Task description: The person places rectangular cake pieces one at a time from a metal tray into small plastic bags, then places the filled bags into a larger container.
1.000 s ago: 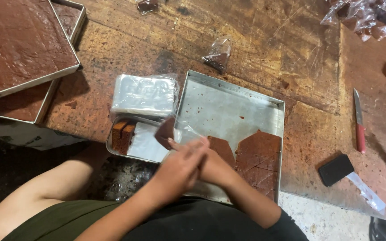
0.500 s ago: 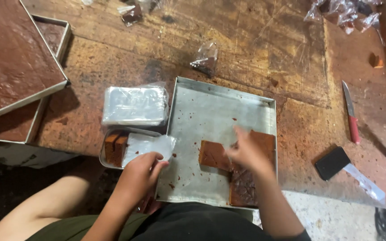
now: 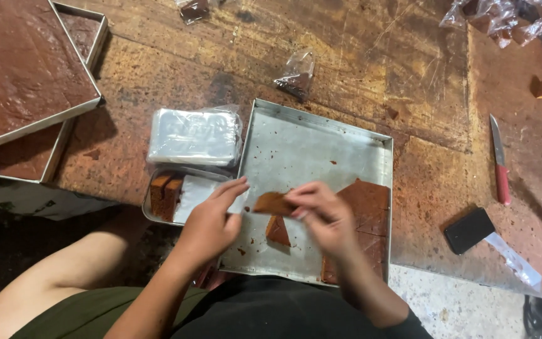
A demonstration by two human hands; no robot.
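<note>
My right hand (image 3: 322,210) holds a flat brown cake slice (image 3: 272,203) by its right end, lifted above the metal baking tray (image 3: 296,147). My left hand (image 3: 213,220) reaches toward the slice's left end with fingers spread; whether it touches is unclear. Under the slice another brown piece (image 3: 278,231) lies on the tray. A larger slab of cut cake (image 3: 365,216) fills the tray's near right corner. Left of the tray, a small foil container (image 3: 186,198) holds brown slices (image 3: 164,191) at its left end.
A wrapped stack of foil containers (image 3: 192,136) lies behind the small one. Two large trays of brown cake (image 3: 17,69) sit at the far left. A red-handled knife (image 3: 500,164) and a black scraper (image 3: 472,230) lie to the right. Crumpled plastic wrappers (image 3: 297,75) are scattered on the wooden table.
My hands were pressed together over the tray, then separated. My right hand has since lifted a cake slice off the tray and my left hand has come across from the foil container toward it.
</note>
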